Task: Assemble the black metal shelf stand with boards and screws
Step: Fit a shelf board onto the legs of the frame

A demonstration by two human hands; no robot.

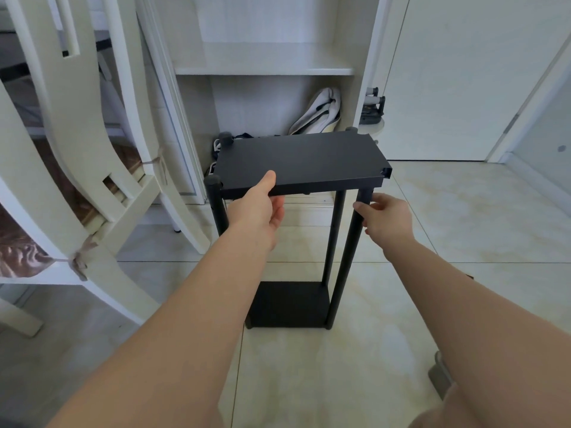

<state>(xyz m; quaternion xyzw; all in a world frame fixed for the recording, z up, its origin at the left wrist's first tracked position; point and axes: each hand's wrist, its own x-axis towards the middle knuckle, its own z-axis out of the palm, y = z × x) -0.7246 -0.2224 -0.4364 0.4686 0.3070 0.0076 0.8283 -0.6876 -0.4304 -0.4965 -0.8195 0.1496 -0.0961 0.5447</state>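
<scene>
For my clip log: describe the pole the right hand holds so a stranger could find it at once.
Find the black stand on the tiles before the open white cabinet. The pole is its near right one, gripped by the right hand just under the top board. Alone of the four, it shows no cap above the board.

We record one view, from a wide-angle camera worn on the person's head. It faces forward and downward across the tiled floor point(401, 304) toward a white cabinet point(265, 71). The left forearm point(185, 319) and right forearm point(463, 304) enter from the lower edge, so the vantage is close. The black shelf stand point(302, 159) sits within arm's reach near frame centre, seen from above. Straight lines bow at the margins, notably the white chair point(77, 134) at left and the door frame point(522, 115) at right.
</scene>
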